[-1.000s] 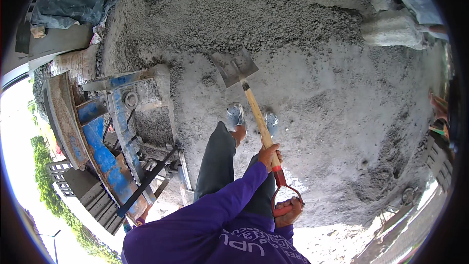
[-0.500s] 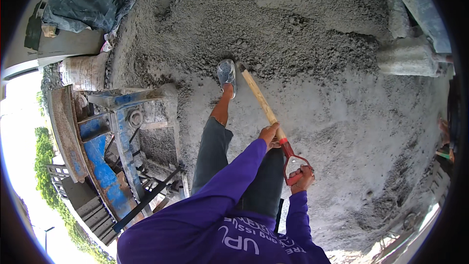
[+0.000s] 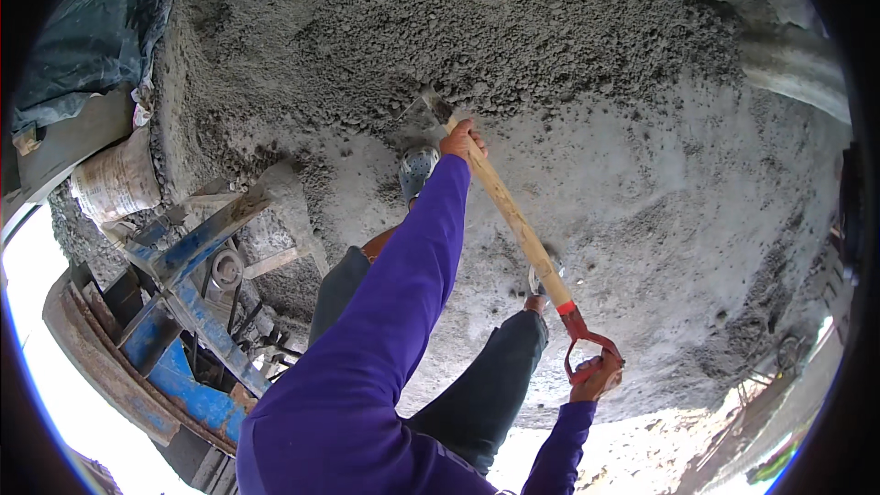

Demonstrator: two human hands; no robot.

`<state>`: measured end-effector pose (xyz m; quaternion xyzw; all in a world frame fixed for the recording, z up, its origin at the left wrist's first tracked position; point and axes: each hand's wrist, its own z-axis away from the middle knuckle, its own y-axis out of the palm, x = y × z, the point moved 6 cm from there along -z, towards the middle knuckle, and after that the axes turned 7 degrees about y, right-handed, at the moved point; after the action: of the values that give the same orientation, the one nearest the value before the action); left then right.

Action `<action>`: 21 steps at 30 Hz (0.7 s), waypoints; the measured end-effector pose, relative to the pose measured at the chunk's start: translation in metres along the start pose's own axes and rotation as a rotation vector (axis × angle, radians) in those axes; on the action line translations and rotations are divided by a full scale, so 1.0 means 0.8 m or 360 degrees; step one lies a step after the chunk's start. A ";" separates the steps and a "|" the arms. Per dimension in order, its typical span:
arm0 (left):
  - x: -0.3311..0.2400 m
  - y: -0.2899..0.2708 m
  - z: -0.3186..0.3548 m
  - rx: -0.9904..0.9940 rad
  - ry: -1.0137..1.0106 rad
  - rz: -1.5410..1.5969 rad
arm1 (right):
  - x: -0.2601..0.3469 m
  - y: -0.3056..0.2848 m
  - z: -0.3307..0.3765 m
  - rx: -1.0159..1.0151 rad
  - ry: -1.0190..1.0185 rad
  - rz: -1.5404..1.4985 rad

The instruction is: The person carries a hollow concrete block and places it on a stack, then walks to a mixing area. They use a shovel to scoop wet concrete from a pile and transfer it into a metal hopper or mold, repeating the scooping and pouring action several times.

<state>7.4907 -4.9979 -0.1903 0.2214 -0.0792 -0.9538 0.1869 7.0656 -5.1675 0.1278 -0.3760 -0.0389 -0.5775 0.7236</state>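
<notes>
A shovel (image 3: 513,211) with a pale wooden shaft and a red D-shaped grip slants across the middle of the view. Low on the shaft, close to the metal socket, my left hand (image 3: 465,140) is wrapped round the wood, its arm stretched far forward. My right hand (image 3: 597,377) closes on the red D-grip at the near end. The shovel's blade end meets the foot of a heap of grey, crumbly gravelly material (image 3: 477,27); most of the blade is hidden there. My left shoe (image 3: 418,170), grey with pale specks, stands just beside the blade end.
To the left stands a blue, rusty metal machine frame (image 3: 192,312) with a round pulley-like part. Beyond it are a dusty full sack (image 3: 117,179) and a dark tarpaulin (image 3: 96,46). A grey, rounded long object (image 3: 796,69) lies at the far right. Dusty concrete floor (image 3: 660,220) spreads rightward.
My left hand has slid down the shaft toward the blade, and that arm reaches farther forward. The red grip and my right hand moved nearer and rightward. My right foot now shows.
</notes>
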 end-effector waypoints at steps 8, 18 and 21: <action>0.011 -0.029 0.145 -0.0297 -0.0255 -0.0094 | -0.005 -0.121 0.114 -0.0170 0.0056 -0.0160; -0.191 0.031 0.474 -0.0271 -0.0037 0.0233 | 0.148 -0.249 0.265 0.0165 0.0059 0.0006; -0.289 0.036 0.536 -0.0203 0.0142 0.0365 | 0.225 -0.200 0.349 0.0373 0.0019 0.0152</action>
<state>7.4987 -4.9044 0.2883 0.2408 -0.0348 -0.9185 0.3117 7.0924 -5.1558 0.4954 -0.2868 -0.0838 -0.5362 0.7894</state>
